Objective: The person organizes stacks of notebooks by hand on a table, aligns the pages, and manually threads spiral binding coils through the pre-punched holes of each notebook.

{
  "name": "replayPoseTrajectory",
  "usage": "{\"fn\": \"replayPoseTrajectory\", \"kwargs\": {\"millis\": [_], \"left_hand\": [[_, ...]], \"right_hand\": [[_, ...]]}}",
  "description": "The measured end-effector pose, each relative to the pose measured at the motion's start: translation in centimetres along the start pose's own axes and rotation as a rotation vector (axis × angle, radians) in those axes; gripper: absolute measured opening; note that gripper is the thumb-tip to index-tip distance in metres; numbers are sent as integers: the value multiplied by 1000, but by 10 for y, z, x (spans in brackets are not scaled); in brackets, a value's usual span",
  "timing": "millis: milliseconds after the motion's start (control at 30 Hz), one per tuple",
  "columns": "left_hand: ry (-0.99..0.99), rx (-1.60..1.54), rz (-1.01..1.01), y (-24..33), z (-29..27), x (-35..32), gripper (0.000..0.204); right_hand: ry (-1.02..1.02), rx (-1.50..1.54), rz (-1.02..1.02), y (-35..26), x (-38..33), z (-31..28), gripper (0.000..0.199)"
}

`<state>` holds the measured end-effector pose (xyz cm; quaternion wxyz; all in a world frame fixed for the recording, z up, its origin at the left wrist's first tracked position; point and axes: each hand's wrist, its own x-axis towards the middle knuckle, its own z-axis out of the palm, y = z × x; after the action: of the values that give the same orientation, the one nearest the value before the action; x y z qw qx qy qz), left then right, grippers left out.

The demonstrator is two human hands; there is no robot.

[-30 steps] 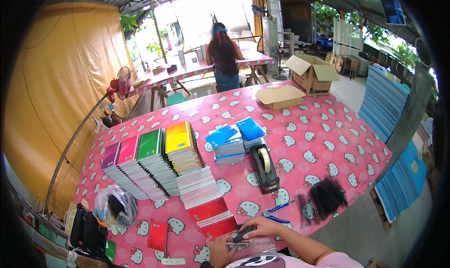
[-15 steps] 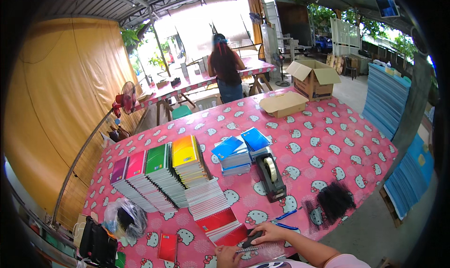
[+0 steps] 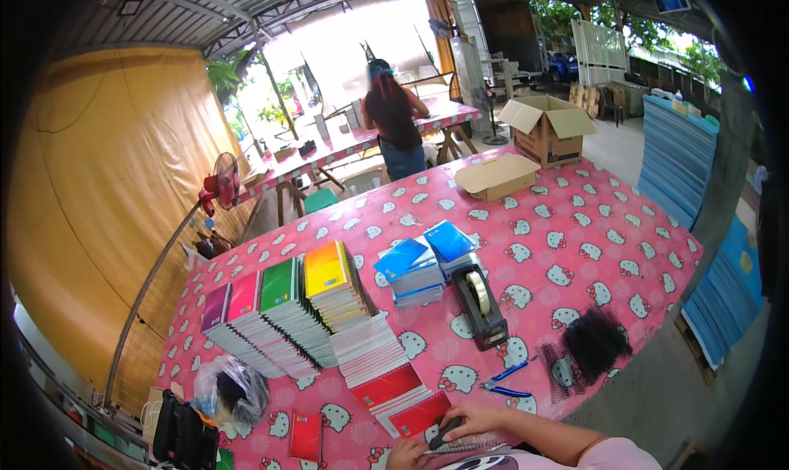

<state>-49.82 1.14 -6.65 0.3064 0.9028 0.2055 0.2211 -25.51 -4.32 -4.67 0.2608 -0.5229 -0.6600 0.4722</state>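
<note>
Fingers (image 3: 460, 421) grip dark object (image 3: 445, 434) beside red notebooks (image 3: 403, 396).

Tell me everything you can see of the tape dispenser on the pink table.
The tape dispenser is a long, dark grey desktop model, plastic by the look, carrying one roll of pale tape upright near its middle. It lies flat on the pink patterned tablecloth, lengthwise away from the person, its far end against the stack of blue notebooks. Blue-handled pliers lie apart from its near end. No hand touches it.
</note>
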Motion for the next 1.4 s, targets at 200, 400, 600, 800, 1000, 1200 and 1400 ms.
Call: {"fn": "replayPoseTrajectory", "kwargs": {"millis": [200,400,600,800,1000,1200,1400], "left_hand": [[103,70,-21,27,-7,6,26],[9,69,-230,15,-19,-6,29],[57,-44,-217,32,-29,-1,19],[38,-77,-228,28,-29,-1,19],[131,-196,-176,25,-24,3,21],[113,2,-205,21,-25,2,31],[75,-370,-250,12,-25,17,23]], "right_hand": [[-85,232,-64,1,-9,3,50],[-90,247,-72,-2,-6,5,46],[-63,195,24,-5,0,5,48],[-70,72,88,-4,6,5,46],[87,19,-21,7,10,18,46],[19,281,-62,5,3,7,43],[539,265,79,9,-31,-58,48]]}}
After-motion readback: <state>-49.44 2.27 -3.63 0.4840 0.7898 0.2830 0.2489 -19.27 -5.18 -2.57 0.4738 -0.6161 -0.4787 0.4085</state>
